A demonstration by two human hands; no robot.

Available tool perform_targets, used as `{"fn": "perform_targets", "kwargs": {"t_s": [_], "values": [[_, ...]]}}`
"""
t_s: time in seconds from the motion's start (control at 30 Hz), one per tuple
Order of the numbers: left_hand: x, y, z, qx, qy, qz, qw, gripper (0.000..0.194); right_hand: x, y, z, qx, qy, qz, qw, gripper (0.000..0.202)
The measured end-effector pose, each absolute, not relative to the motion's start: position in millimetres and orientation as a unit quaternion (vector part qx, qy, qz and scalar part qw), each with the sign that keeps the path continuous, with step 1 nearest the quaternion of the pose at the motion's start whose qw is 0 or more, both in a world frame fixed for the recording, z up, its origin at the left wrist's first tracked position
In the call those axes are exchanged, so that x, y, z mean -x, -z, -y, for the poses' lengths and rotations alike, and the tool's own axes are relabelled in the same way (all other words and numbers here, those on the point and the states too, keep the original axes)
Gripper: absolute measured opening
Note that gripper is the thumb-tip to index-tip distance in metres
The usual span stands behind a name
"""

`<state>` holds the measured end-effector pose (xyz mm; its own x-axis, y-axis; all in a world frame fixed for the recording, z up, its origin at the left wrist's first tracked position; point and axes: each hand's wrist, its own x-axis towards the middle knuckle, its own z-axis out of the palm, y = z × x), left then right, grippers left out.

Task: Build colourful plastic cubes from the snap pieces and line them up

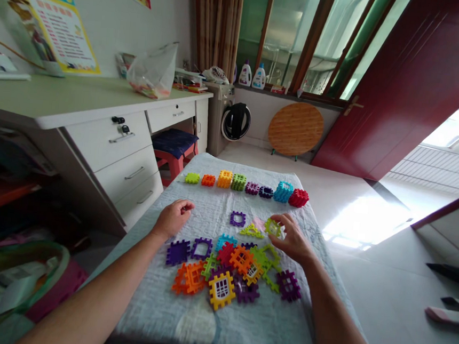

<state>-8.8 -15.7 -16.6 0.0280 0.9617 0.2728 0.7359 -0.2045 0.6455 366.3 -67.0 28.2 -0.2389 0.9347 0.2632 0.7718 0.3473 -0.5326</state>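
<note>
My right hand (290, 237) pinches a yellow-green square building tile (272, 227) with notched edges, over the right side of the cloth. My left hand (174, 218) rests at the left on the cloth, its fingers curled with nothing visible in them. Between the hands lie a purple tile frame (237, 219) and a yellow-green triangular tile (252, 231). Nearer to me is a loose heap of mixed tiles: an orange one (241, 260), a yellow window tile (222, 291), a purple one (289, 285) and several others, partly overlapping.
Colour-sorted stacks run along the far side of the cloth-covered table (196, 324), from light green (192, 178) to red (299, 198). A desk (99, 96) with drawers stands left, a stool (175, 148) beside it. Behind are a washing machine (218, 112) and round wooden tabletop (295, 128).
</note>
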Motion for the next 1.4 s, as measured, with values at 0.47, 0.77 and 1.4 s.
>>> {"fn": "perform_targets", "kwargs": {"t_s": [0.47, 0.77, 1.4], "values": [[4, 9, 16, -0.694, -0.333, -0.619, 0.160, 0.024, -387, 8, 51, 0.645, -0.065, 0.695, 0.310, 0.045], [4, 10, 14, -0.694, -0.334, -0.614, 0.173, 0.021, -390, 24, 36, 0.689, -0.026, 0.680, 0.249, 0.038], [2, 14, 2, -0.694, -0.322, -0.623, 0.162, 0.020, -402, 16, 20, 0.661, -0.044, 0.708, 0.243, 0.036]]}}
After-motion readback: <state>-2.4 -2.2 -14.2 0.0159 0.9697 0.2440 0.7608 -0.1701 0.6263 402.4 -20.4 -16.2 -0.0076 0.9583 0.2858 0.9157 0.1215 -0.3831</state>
